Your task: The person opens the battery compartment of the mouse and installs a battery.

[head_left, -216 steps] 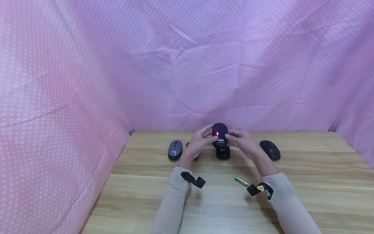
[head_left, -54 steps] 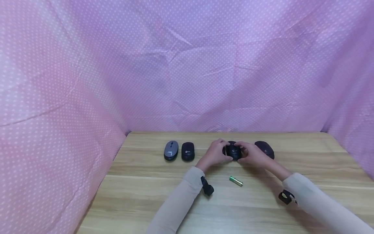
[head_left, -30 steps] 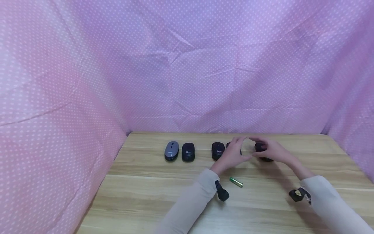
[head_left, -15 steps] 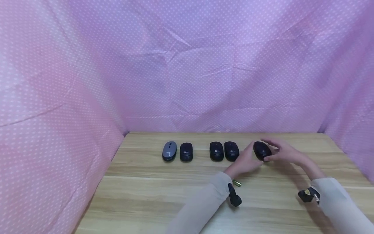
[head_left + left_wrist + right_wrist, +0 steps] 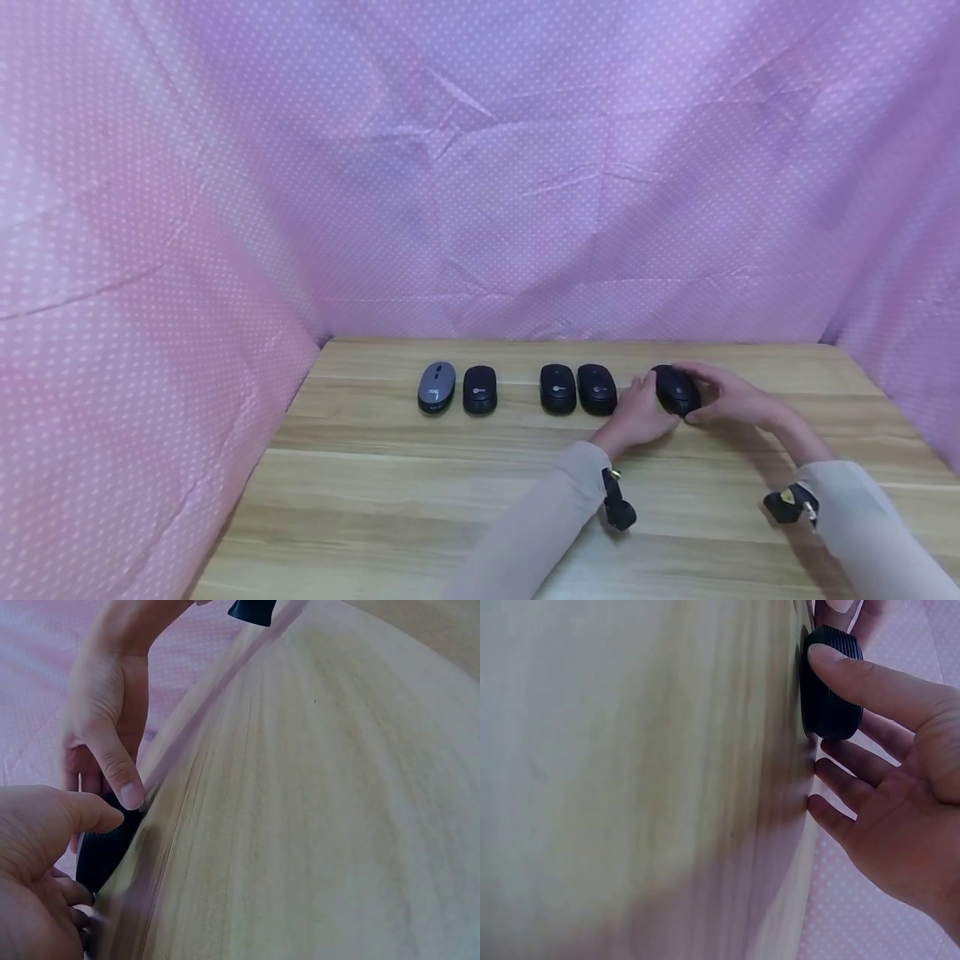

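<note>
The rightmost black computer mouse (image 5: 676,390) sits on the table between my two hands. My left hand (image 5: 640,417) holds its left side, thumb toward the near end. From the right, my right hand (image 5: 735,402) grips the same mouse, its thumb at the near edge and its fingers reaching over the far side. In the right wrist view that thumb lies on the ribbed end of the mouse (image 5: 832,701), with the other fingers spread behind. The left wrist view has both thumbs close together at the end of the mouse (image 5: 105,855).
Left of my hands, two black mice (image 5: 558,389) (image 5: 597,389) stand side by side. Farther left are another black mouse (image 5: 480,389) and a grey mouse (image 5: 437,387). A battery (image 5: 617,474) is mostly hidden by my left wrist. Pink dotted cloth (image 5: 480,167) hangs behind the wooden table (image 5: 360,500).
Seconds ago both hands held a mouse up with its underside lit red. They then set mice down in the row and moved right, and now close in on the rightmost mouse.
</note>
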A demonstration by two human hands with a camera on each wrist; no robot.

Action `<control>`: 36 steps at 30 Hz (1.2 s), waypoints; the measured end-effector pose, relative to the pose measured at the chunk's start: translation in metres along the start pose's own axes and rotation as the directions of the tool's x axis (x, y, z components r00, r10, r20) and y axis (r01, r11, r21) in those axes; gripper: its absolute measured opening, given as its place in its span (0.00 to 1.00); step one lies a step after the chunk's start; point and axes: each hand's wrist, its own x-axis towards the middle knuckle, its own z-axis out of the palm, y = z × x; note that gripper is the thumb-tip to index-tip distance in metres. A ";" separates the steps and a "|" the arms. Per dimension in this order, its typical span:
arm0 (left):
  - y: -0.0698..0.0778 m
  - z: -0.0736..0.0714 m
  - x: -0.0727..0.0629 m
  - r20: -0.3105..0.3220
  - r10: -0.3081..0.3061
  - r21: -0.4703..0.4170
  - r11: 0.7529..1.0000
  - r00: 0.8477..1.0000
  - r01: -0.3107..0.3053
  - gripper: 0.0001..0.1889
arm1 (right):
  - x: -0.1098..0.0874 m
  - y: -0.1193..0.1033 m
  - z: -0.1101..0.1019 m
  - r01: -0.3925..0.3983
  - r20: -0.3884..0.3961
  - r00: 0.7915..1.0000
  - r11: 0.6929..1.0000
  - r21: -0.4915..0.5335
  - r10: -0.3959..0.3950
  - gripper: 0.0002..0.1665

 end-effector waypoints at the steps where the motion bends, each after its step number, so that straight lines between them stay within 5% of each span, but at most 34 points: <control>1: 0.000 0.000 0.000 0.004 -0.004 0.007 1.000 1.000 0.004 0.39 | 0.000 0.000 0.001 -0.005 -0.005 1.000 1.000 -0.003 0.005 0.54; 9: 0.006 -0.004 0.000 -0.015 0.047 0.068 0.997 0.999 -0.046 0.41 | 0.003 0.000 0.006 -0.014 -0.075 0.997 1.000 -0.005 0.014 0.54; 19: 0.008 -0.016 -0.007 -0.075 0.062 -0.053 0.996 0.995 -0.066 0.39 | 0.000 -0.014 0.008 -0.083 -0.137 0.987 0.995 0.054 0.090 0.53; 23: 0.008 -0.028 -0.010 -0.102 0.075 -0.056 0.995 0.992 -0.081 0.38 | 0.000 -0.024 0.008 -0.062 -0.181 0.981 0.995 0.078 0.075 0.51; 30: 0.005 -0.057 -0.014 -0.146 0.112 -0.004 0.993 0.983 -0.114 0.35 | 0.005 -0.047 0.007 0.109 -0.226 0.971 0.987 0.117 -0.081 0.44; 36: -0.006 -0.089 -0.018 -0.163 0.213 0.092 0.975 0.963 -0.200 0.34 | 0.018 -0.071 0.006 0.108 -0.227 0.970 0.989 0.096 -0.084 0.44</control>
